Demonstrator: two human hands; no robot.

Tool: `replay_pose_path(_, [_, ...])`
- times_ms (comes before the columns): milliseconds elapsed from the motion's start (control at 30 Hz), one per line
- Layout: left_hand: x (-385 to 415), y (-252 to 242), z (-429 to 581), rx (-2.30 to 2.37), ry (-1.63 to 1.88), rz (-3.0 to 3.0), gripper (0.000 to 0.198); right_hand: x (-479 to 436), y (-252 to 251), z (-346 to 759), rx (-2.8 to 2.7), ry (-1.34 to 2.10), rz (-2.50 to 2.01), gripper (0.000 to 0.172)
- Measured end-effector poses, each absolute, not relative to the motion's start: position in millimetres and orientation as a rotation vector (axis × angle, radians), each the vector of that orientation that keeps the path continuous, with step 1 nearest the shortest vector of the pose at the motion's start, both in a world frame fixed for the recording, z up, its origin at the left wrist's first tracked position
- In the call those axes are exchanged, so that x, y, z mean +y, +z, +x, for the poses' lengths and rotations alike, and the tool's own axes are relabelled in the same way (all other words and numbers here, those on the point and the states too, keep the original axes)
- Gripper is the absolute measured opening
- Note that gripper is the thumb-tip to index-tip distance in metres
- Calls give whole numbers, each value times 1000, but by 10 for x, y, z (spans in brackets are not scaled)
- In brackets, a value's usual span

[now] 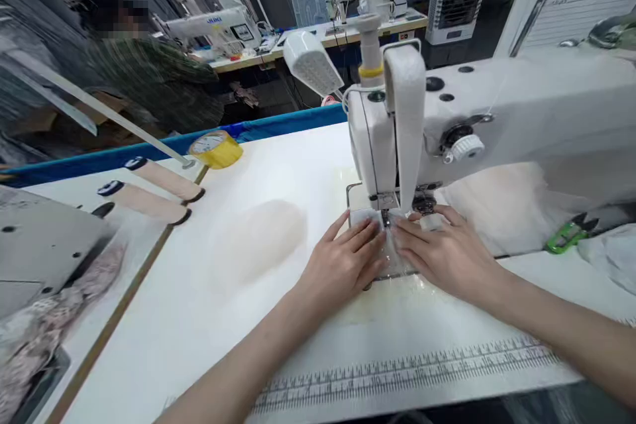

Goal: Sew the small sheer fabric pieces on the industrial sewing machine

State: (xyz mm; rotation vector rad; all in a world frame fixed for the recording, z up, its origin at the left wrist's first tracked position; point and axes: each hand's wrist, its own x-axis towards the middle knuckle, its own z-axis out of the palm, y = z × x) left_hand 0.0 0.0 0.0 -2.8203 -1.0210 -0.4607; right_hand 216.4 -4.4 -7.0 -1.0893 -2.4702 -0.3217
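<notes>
My left hand (342, 258) lies flat at the left of the needle area of a white sewing machine (517, 112), fingers stretched out and pointing at the presser foot (385, 217). From the other side my right hand (450, 255) rests with its fingers extended, close to the foot. Beneath the fingertips of both is a thin, pale, see-through piece of fabric (362, 214), largely covered by the hands. Sheer whitish fabric (501, 205) is bunched under the machine's arm, behind my right hand. A cream rounded patch (271, 238) shows on the tabletop to the left.
Green thread snips (569, 234) and a white cloth (611, 257) lie at right. Leftward are thread spools (149, 204), a yellow tape roll (217, 149) and another machine (44, 245) with lace. A ruler strip (397, 374) runs along the front. A person (149, 79) sits beyond.
</notes>
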Motion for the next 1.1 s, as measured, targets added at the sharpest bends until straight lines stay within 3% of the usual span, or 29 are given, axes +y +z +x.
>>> replay_pose_path(200, [14,14,-3,-1043,-464,-2812,37,-27,-67,2148,-2463,-352,-1081,23])
replay_pose_path(400, [-45,65,-5,-831,-561,-2837,60,-67,-49,2163,-2413,-349,-971,19])
replay_pose_path(533, [-98,55,13,-672,-607,-2834,20,-116,6,2203,-2429,-217,-890,20])
replay_pose_path(600, [-110,35,21,-729,-651,-2813,11,-134,29,2229,-2431,-88,-874,21])
replay_pose_path(700, [-116,14,31,-920,-758,-2821,11,-138,33,2251,-2422,-1,-871,40])
replay_pose_path(833, [-127,2,56,-947,-764,-2837,12,-114,-10,2237,-2437,-193,-874,17])
replay_pose_path(967, [-146,-25,80,-933,-677,-2766,33,-108,-48,2223,-2454,-285,-806,21])
replay_pose_path(1100, [-158,-50,75,-967,-592,-2701,32,-129,-64,2225,-2471,-255,-759,19])
